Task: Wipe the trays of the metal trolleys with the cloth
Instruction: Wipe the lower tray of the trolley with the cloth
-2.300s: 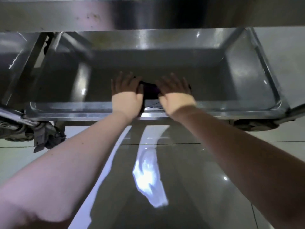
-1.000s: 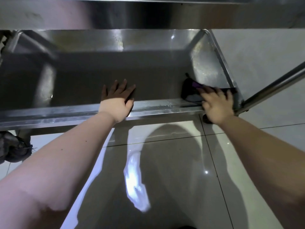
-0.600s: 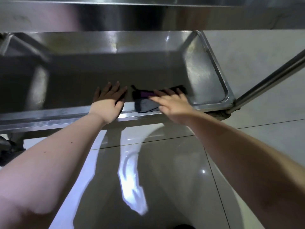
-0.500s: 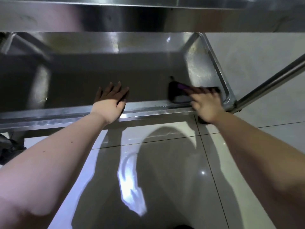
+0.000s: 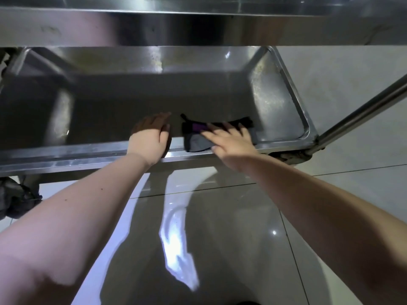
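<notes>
Lower tray (image 5: 66,154): right grip (image 5: 231,140), fingers spread flat, presses dark cloth (image 5: 196,142) at near rim; left grip (image 5: 149,139), flat, fingers together, rests at cloth's 9 o'clock.

Right hand (image 5: 229,140) lies flat, fingers spread, pressing a dark cloth (image 5: 198,137) on the near edge of the lower metal tray (image 5: 279,102). Just left of the cloth, the left hand (image 5: 149,137) rests palm-down over the tray's front rim. Upper shelf (image 5: 198,27) overhangs both hands. Glossy tiled floor (image 5: 220,238) below the forearms.
</notes>
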Motion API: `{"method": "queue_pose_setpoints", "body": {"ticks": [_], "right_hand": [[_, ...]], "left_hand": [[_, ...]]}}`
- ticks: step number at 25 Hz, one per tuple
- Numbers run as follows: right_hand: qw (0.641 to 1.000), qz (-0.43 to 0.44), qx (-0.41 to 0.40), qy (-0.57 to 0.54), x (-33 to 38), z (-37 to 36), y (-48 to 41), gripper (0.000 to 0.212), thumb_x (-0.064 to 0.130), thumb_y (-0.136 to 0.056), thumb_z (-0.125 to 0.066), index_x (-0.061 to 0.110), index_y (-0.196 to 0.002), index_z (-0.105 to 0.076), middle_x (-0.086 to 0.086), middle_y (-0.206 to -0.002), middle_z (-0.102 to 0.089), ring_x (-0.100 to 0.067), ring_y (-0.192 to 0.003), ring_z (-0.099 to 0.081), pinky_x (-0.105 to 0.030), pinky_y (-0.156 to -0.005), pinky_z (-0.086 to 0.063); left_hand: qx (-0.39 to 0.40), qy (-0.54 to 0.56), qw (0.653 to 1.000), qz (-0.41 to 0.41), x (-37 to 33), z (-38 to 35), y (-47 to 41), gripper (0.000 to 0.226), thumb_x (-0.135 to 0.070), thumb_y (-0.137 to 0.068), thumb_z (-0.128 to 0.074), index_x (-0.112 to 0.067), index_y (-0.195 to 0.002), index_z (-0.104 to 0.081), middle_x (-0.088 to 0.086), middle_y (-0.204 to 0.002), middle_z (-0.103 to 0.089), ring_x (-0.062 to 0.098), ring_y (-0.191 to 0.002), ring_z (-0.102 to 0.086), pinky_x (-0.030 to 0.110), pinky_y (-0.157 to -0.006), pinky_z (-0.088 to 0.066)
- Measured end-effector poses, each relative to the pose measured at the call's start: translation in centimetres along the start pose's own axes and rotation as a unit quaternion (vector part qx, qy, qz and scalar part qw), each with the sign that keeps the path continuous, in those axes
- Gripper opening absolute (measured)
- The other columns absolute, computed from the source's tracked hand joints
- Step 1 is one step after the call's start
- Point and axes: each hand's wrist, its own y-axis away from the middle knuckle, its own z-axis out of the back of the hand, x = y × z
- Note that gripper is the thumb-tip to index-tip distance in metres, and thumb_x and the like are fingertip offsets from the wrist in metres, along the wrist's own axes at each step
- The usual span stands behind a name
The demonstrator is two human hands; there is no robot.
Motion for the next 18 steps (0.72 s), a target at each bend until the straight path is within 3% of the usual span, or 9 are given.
{"method": "queue_pose_setpoints", "body": {"ticks": [2, 4, 7, 9, 11, 14, 18], "right_hand": [[0.997, 0.042, 0.026, -0.058, 1.5, 0.3, -0.6, 0.046, 0.043, -0.102, -0.032, 0.048, -0.148, -0.027, 0.018, -0.159, -0.022, -0.015, -0.148, -0.01, -0.042, -0.115, 0.002], [0.991, -0.011, -0.004, -0.133, 0.4, 1.7, -1.5, 0.043, 0.048, -0.102, -0.035, 0.041, -0.143, -0.042, 0.012, -0.153, -0.038, -0.017, -0.146, -0.022, -0.038, -0.112, -0.009], [0.993, -0.093, 0.011, -0.072, -2.1, 2.7, -2.4, 0.048, 0.049, -0.101, -0.036, 0.036, -0.148, -0.035, 0.012, -0.157, -0.028, -0.017, -0.149, -0.008, -0.047, -0.118, -0.005], [0.994, -0.083, 0.048, -0.049, -2.4, 2.3, -2.5, 0.05, 0.043, -0.102, -0.039, 0.029, -0.15, -0.033, 0.004, -0.159, -0.026, -0.024, -0.148, -0.013, -0.05, -0.118, -0.016], [0.995, -0.061, 0.034, -0.077, -2.5, 2.3, -2.4, 0.046, 0.036, -0.1, -0.047, 0.022, -0.144, -0.043, -0.008, -0.15, -0.041, -0.033, -0.139, -0.032, -0.047, -0.11, -0.033], [0.992, -0.066, 0.023, -0.103, -2.9, 3.2, -2.2, 0.043, 0.032, -0.093, -0.062, 0.02, -0.133, -0.054, -0.011, -0.132, -0.058, -0.034, -0.124, -0.049, -0.043, -0.101, -0.043], [0.996, -0.052, 0.051, -0.046, -2.1, 3.8, -1.1, 0.036, 0.035, -0.085, -0.071, 0.015, -0.114, -0.06, -0.011, -0.11, -0.062, -0.033, -0.109, -0.053, -0.033, -0.083, -0.043]], "left_hand": [[-0.036, 0.033, 0.999, 0.008, -0.9, 0.3, -0.1, 0.038, -0.021, -0.1, -0.046, -0.017, -0.137, -0.054, 0.013, -0.135, -0.055, 0.036, -0.122, -0.046, 0.04, -0.103, -0.036], [-0.024, 0.014, 0.999, -0.02, -2.1, 0.2, -0.4, 0.037, -0.026, -0.099, -0.049, -0.018, -0.134, -0.055, 0.011, -0.134, -0.056, 0.035, -0.123, -0.046, 0.04, -0.103, -0.036], [0.063, -0.044, 0.993, -0.09, -3.7, -0.7, -0.8, 0.046, -0.04, -0.098, -0.049, -0.024, -0.141, -0.049, 0.003, -0.146, -0.047, 0.027, -0.136, -0.037, 0.039, -0.11, -0.031], [0.119, -0.041, 0.989, -0.079, -4.2, -1.3, -1.0, 0.053, -0.047, -0.099, -0.045, -0.026, -0.148, -0.04, 0.001, -0.153, -0.04, 0.023, -0.142, -0.03, 0.036, -0.111, -0.032], [0.144, -0.044, 0.985, -0.077, -4.1, -1.4, -0.9, 0.057, -0.053, -0.099, -0.042, -0.026, -0.149, -0.037, 0.002, -0.151, -0.044, 0.025, -0.139, -0.037, 0.036, -0.103, -0.038], [0.146, -0.039, 0.983, -0.108, -3.6, -0.9, -0.3, 0.064, -0.062, -0.093, -0.045, -0.027, -0.146, -0.041, 0.005, -0.136, -0.058, 0.03, -0.124, -0.051, 0.035, -0.088, -0.043], [0.142, -0.042, 0.984, -0.096, -5.0, -0.5, 0.0, 0.078, -0.066, -0.08, -0.061, -0.031, -0.146, -0.039, 0.007, -0.132, -0.058, 0.033, -0.124, -0.049, 0.041, -0.093, -0.042]]}}
